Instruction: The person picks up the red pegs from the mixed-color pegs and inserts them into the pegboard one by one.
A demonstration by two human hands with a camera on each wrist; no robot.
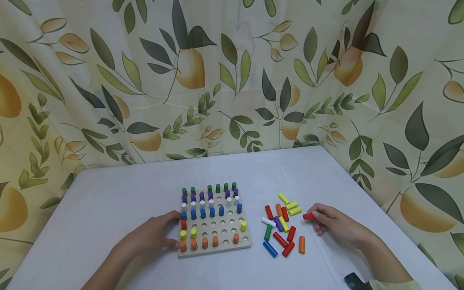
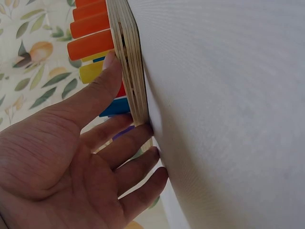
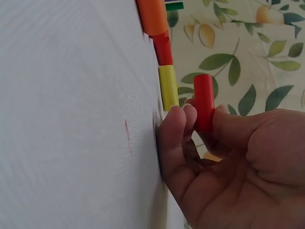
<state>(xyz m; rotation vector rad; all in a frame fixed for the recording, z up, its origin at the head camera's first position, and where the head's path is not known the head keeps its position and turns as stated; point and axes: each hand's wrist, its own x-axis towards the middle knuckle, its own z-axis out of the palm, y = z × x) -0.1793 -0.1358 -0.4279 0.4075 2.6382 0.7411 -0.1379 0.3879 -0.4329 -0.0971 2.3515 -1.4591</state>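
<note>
Over white cloth [image 1: 145,189], right hand [image 1: 335,221] pinches a partly hidden red peg [image 1: 308,216]; spread left hand [image 1: 148,234] touches pegboard [image 1: 211,249].

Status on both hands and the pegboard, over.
Right hand pinching red peg. Left hand at pegboard, left edge. Pegboard partly filled, several holes bare. Loose pegs between pegboard and right hand.

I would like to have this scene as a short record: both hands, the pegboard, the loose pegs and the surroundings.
Left hand: touches the left edge of the pegboard
Right hand: pinches a red peg
Pegboard: partly filled, several holes empty
Front row: orange pegs
Back row: green pegs
Loose pegs: mixed colours, lying right of the pegboard
Table: white covering
Background: curtain with leaf-and-fruit print
</note>
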